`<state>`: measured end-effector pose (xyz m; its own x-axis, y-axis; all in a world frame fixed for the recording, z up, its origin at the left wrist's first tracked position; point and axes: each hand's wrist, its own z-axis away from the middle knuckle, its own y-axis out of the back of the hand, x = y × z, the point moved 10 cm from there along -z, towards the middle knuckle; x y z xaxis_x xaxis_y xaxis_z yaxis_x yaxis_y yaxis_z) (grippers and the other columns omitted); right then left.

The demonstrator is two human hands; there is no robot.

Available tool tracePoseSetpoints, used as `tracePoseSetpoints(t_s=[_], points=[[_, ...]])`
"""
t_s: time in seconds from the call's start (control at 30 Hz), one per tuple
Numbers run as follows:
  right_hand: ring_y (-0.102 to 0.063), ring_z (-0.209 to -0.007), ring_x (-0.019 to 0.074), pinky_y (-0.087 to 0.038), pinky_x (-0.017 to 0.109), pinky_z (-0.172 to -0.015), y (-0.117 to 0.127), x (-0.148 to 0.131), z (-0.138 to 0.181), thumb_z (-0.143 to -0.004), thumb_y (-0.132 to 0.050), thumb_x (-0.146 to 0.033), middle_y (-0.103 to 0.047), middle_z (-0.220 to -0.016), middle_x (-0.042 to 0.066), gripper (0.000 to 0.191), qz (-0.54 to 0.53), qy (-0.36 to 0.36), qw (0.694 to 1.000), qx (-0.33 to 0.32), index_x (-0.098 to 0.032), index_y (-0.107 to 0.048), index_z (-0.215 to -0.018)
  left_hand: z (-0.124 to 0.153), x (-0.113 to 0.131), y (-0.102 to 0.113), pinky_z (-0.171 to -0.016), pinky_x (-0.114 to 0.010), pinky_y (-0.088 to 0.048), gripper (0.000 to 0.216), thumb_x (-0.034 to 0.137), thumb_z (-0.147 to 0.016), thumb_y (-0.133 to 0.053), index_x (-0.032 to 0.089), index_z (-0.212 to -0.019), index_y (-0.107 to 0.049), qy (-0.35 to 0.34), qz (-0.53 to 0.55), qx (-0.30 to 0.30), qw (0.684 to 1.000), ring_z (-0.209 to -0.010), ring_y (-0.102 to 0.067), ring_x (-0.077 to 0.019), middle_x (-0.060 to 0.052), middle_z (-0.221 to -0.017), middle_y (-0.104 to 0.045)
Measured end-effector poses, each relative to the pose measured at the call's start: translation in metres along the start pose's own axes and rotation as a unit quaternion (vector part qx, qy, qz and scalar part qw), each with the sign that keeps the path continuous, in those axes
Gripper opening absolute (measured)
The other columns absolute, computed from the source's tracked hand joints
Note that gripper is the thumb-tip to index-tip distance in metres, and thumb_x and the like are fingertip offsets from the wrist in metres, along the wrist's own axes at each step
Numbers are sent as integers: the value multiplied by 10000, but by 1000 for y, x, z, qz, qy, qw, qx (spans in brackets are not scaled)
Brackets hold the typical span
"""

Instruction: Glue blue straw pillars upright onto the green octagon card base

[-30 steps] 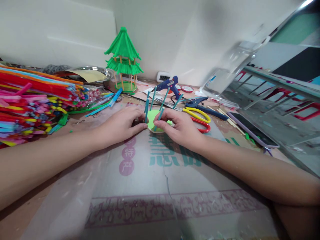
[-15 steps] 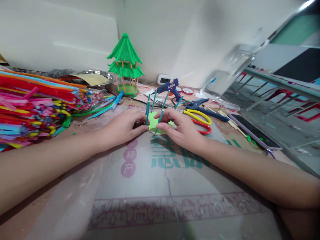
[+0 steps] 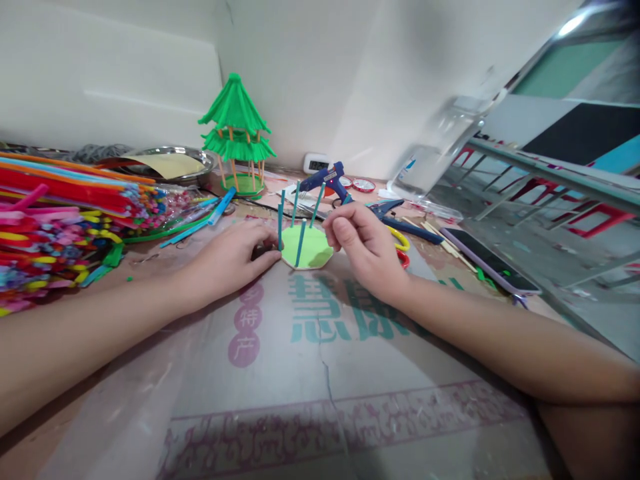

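A light green many-sided base (image 3: 313, 248) lies on the cardboard, with several thin blue sticks (image 3: 301, 243) standing up from it near its rim. At its left edge, my left hand (image 3: 245, 253) has thumb and fingers closed on the leftmost blue stick (image 3: 281, 227), low down by the base. My right hand (image 3: 367, 250) is just off the right edge, its fingers curled in toward the palm and nothing visible in them. Behind that hand, the lower part of another blue stick is hidden. The front stick stands free of both hands and leans slightly.
A green-roofed model pavilion (image 3: 235, 133) stands at the back, beside a blue glue gun (image 3: 323, 179). Pipe cleaners (image 3: 75, 213) are heaped at left. On the right lie scissors (image 3: 400, 240), pliers (image 3: 407, 223), wooden sticks (image 3: 450, 248) and a phone (image 3: 490, 260).
My right hand has let go of the front blue stick and drawn back to the right, its fingers curling. My left hand stays at the left stick. The view has shifted slightly.
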<state>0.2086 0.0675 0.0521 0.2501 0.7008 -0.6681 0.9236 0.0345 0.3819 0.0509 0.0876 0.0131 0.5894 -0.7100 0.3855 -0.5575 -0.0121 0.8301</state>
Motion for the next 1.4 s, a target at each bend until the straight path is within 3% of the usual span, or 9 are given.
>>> tracePoseSetpoints(t_s=[0.33,0.53,0.63,0.73,0.87,1.0,1.1,1.2,1.4], points=[[-656,-750,154,-547,292,-734,-29,4,0,-953,-666,-321,-720,-845,18,183,58,-17,994,-94,-187,-692,-1075,1,4,0,-744,-333,-407,189,324,-971,-527,190,-861,-602,-6,-15,0,1000,-834,-559,-218,-46,-881,-610],[-705,-812,180,-564,297,-738,-30,2,0,-956,-659,-337,-775,-924,57,182,98,-2,989,-108,-172,-724,-999,5,-5,15,-622,-303,-367,79,262,-836,-559,198,-861,-522,74,-24,60,995,-659,-516,-172,2,-756,-557],[-707,-807,180,-568,299,-743,-29,3,0,-957,-657,-335,-778,-924,60,184,107,1,989,-102,-172,-729,-1004,7,8,18,-598,-294,-352,61,252,-840,-536,199,-813,-546,34,-31,70,996,-633,-520,-162,8,-703,-558],[-714,-820,183,-569,301,-754,-29,4,-1,-960,-645,-318,-784,-918,48,163,111,4,988,-104,-187,-731,-1001,9,22,13,-603,-294,-368,172,262,-910,-530,192,-943,-684,-25,-51,55,997,-640,-570,-167,0,-703,-640],[-730,-870,190,-575,312,-803,-29,2,0,-969,-623,-298,-791,-946,52,164,111,12,988,-102,-188,-739,-1002,12,28,1,-747,-319,-480,249,246,-971,-524,207,-1062,-753,-86,-63,22,994,-841,-704,-205,-41,-938,-790],[-738,-919,199,-574,325,-841,-27,4,0,-980,-601,-304,-799,-994,62,187,104,5,990,-95,-187,-743,-1011,14,29,-3,-809,-338,-510,247,236,-990,-530,209,-1047,-769,-119,-68,10,990,-914,-730,-220,-43,-1012,-806],[-727,-930,199,-561,330,-845,-27,6,0,-990,-588,-312,-795,-1023,60,194,93,-4,991,-93,-195,-741,-1013,14,32,-1,-777,-331,-510,253,244,-1001,-531,201,-1047,-776,-133,-77,16,988,-888,-729,-217,-48,-990,-802],[-690,-838,174,-536,310,-785,-23,10,-1,-1024,-546,-328,-749,-894,32,213,70,-20,994,-82,-203,-716,-999,14,32,-1,-761,-324,-506,247,247,-998,-543,204,-1058,-779,-127,-79,9,989,-873,-725,-212,-48,-980,-801],[-585,-703,132,-470,271,-680,-12,15,-4,-1053,-512,-530,-614,-744,-10,383,13,-40,999,-28,-208,-633,-886,12,31,0,-738,-321,-496,261,254,-992,-540,192,-1035,-791,-120,-84,11,989,-836,-711,-207,-53,-902,-777]])
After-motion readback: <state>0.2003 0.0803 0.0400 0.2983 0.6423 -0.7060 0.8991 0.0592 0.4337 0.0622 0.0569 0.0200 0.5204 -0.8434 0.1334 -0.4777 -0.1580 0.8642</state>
